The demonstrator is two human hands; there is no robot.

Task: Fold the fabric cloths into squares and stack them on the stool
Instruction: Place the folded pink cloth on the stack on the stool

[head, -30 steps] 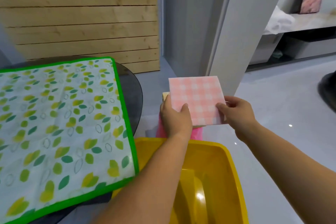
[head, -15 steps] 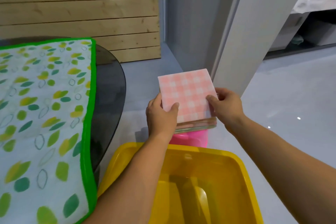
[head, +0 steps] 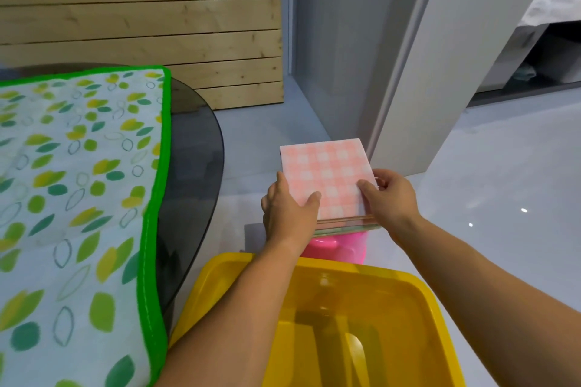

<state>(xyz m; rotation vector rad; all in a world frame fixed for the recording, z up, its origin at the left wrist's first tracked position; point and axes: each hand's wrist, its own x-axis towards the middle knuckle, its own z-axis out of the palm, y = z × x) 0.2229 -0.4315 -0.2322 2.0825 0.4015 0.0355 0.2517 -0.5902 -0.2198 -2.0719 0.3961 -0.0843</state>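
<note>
A pink checked cloth [head: 327, 173], folded into a square, lies on top of a stack of folded cloths [head: 345, 225] on the pink stool [head: 336, 248]. My left hand [head: 289, 207] grips the cloth's near left corner, thumb on top. My right hand [head: 390, 198] grips its near right edge, thumb on top and fingers under. The stool's top is hidden by the stack and my hands.
A yellow plastic bin [head: 421, 289] stands right below my arms. To the left a dark round glass table [head: 195, 166] carries a leaf-print mat with green border [head: 75, 198]. A wooden slat panel [head: 141, 19] and a grey wall corner [head: 405, 72] stand behind.
My hands have lowered the pink checked cloth onto the stack on the stool. The view has shifted, so the mat sits farther left than a second ago.
</note>
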